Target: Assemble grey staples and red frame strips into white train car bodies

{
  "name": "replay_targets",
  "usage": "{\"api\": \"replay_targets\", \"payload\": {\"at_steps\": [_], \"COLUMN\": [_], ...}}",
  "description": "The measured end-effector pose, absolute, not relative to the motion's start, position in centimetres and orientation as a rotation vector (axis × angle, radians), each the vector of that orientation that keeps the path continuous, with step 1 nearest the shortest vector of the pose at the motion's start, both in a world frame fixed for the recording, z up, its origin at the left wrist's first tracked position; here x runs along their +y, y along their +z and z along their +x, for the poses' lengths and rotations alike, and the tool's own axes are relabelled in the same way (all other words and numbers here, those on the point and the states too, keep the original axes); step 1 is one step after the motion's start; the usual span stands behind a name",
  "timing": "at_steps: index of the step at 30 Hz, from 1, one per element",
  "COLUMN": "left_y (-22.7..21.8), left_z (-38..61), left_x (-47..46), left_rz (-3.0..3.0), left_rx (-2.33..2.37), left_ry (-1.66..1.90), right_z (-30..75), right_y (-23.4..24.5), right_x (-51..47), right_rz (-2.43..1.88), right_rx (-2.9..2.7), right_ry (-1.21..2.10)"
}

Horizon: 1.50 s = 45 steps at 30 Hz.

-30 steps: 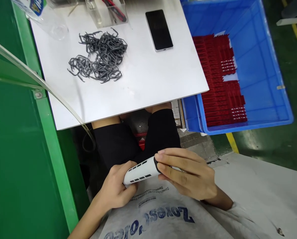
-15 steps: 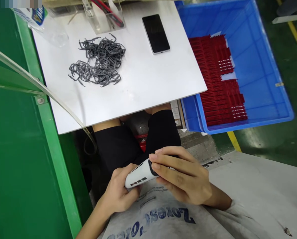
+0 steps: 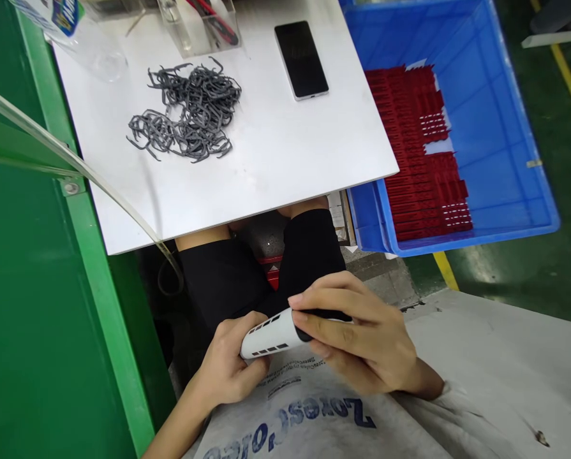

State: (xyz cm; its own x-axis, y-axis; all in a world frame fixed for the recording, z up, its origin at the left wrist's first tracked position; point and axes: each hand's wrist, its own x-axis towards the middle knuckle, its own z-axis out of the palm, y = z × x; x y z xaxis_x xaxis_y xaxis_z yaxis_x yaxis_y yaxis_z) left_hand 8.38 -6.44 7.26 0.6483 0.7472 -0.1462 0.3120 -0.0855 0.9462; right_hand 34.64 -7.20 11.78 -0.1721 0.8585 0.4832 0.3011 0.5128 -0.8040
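Above my lap, my left hand (image 3: 237,366) is closed around one end of a white slotted plastic part (image 3: 270,338). Rows of dark rectangular slots run along its faces. My right hand (image 3: 362,335) presses its fingers and thumb on the part's other end, where a dark edge shows; the palm side and the rest of that end are hidden behind the fingers. On the white table (image 3: 275,159) ahead lies a tangled pile of dark grey bent strips (image 3: 194,111), apart from both hands.
A phone (image 3: 302,60) lies on the table, near a clear tool box (image 3: 199,32) and a plastic bottle (image 3: 94,48). At right, a blue crate (image 3: 500,127) holds stacked red parts (image 3: 409,153). A clear tube (image 3: 108,185) crosses the green frame (image 3: 88,255) at left.
The white part has turned slightly, showing more of its slotted upper face. My right hand has shifted a little right along its end. The whole view has moved slightly.
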Motion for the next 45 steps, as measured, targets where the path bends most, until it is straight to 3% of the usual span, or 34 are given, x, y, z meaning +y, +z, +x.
{"api": "replay_targets", "payload": {"at_steps": [9, 45], "left_y": [6.7, 6.4], "left_z": [8.5, 8.2], "left_x": [-7.5, -7.4], "left_rz": [1.541, 1.722], "left_rx": [0.827, 0.926], "left_ry": [0.377, 0.365], "right_z": [35.7, 36.4], "right_y": [12.3, 11.4], "right_x": [-7.6, -8.4], "right_rz": [-1.034, -1.105], "right_rx": [-1.979, -1.968], "right_ry": [0.416, 0.512]}}
